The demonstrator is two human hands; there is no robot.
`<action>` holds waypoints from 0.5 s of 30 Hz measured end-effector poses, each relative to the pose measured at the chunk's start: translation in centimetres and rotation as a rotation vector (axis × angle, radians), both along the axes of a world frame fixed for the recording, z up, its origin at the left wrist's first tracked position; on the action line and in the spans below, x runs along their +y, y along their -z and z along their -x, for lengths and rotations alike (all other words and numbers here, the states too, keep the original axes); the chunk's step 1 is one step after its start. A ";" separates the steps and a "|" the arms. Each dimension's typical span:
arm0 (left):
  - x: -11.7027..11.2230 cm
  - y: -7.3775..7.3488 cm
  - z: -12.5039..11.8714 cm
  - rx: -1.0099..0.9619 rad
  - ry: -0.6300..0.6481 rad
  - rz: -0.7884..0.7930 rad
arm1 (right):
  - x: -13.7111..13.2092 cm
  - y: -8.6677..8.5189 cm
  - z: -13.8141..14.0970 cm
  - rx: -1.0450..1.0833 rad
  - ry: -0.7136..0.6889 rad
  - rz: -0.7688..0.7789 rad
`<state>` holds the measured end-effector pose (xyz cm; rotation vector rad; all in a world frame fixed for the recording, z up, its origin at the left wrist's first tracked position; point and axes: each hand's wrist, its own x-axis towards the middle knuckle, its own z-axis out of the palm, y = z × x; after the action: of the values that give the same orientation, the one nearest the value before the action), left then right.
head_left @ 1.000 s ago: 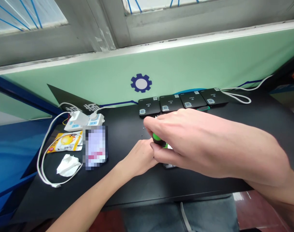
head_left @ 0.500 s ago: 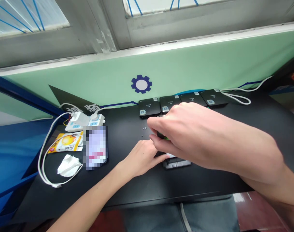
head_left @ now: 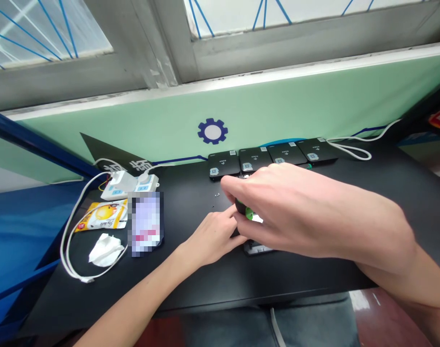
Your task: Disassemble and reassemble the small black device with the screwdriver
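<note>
Lying on the black desk [head_left: 205, 282] beneath your two hands, the device [head_left: 256, 248] sits nearer to you than the row of black boxes [head_left: 223, 164], with only its near edge and a white patch showing past your fingers. By its look it should be light, with a stiff shell that may skate on the smooth desktop; any exposed parts inside would be fragile, so take it by the outer rim and keep pressure off the middle. The tool [head_left: 247, 211] seems light and rigid too, its green-and-black handle best gripped around the thick part, though how slippery it is can't be judged. Your right hand [head_left: 299, 207] is closed narrowly around that handle, thumb and forefinger pinching it, while the tool's tip is hidden. Your left hand [head_left: 216, 233] reaches in palm down, thumb a little apart from the fingers and apparently touching the device's left side; its fingertips vanish behind your right hand, so you cannot tell whether it grips or merely steadies. Just beyond it, a few tiny metal pieces [head_left: 217, 195], probably screws, lie loose on the desk.
</note>
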<state>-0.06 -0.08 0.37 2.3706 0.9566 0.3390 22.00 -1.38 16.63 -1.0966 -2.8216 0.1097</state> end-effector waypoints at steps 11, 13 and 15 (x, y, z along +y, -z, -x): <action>0.0 0.2 0.0 0.095 0.031 -0.144 | 0.2 0.8 -0.5 0.001 -0.021 -0.174; 0.0 0.4 0.0 0.102 0.031 -0.151 | 0.2 0.8 -0.5 0.001 0.007 -0.200; 0.0 0.4 0.1 0.095 0.031 -0.157 | 0.1 0.8 -0.4 0.008 0.028 -0.213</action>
<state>-0.14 -0.07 0.01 2.5614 0.9666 0.3024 22.43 -1.29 15.87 -1.0836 -2.7312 -0.1841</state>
